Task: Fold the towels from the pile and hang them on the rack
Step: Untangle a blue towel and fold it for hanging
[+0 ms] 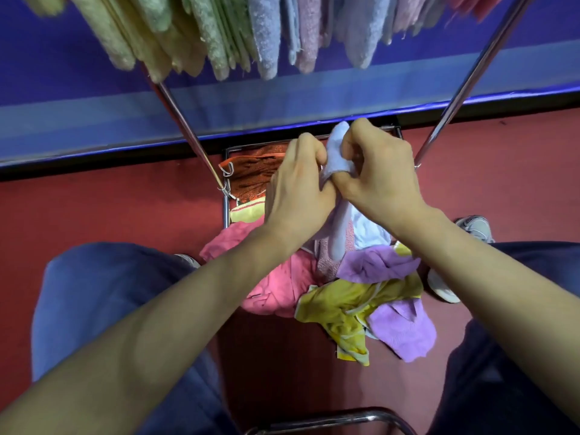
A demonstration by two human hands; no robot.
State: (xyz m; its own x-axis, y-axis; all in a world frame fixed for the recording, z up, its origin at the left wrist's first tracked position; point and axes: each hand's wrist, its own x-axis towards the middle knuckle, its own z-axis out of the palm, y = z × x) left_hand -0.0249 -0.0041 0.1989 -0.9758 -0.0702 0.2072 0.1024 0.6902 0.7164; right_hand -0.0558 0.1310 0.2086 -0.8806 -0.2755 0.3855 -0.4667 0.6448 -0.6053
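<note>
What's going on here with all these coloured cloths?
A person is sorting towels, seen from a camera on their head. Their left hand and right hand both grip a pale blue towel, held up above the pile of pink, yellow and purple towels on the floor between their feet. The towel is bunched, not folded yet. Above, the rack carries a row of hung towels in green, blue and pink.

Hanging towels' [266, 36] tops cropped
</note>
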